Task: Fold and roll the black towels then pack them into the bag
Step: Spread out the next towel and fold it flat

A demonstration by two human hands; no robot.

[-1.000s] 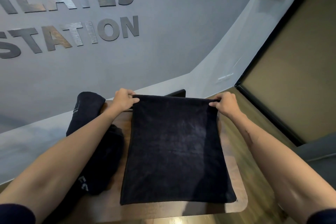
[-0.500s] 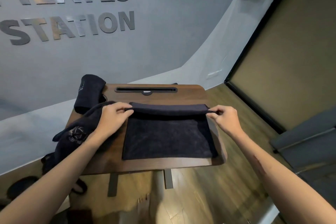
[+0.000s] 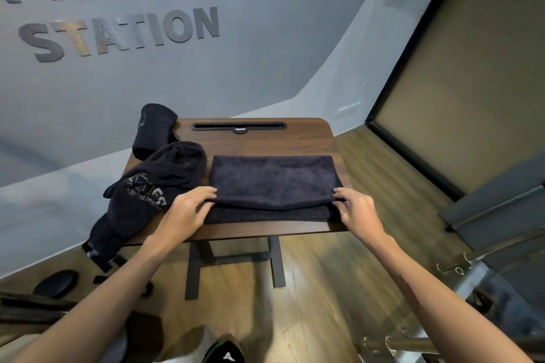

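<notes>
Black towel [image 3: 272,180] lies folded (near edge doubled), both hands' fingers [image 3: 203,196] pinching its corners.

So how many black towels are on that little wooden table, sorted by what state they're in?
Being folded, held by left hand and right hand: 1, the flat towel
Rolled up: 1, the rolled towel
Loose and crumpled: 1, the crumpled towel
Total: 3

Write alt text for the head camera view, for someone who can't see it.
Two bare hands, left hand and right hand, pinch the near corners of a black towel folded over on a small wooden table. A crumpled black towel and a rolled towel lie to the left, beneath PILATES STATION wall lettering.
</notes>
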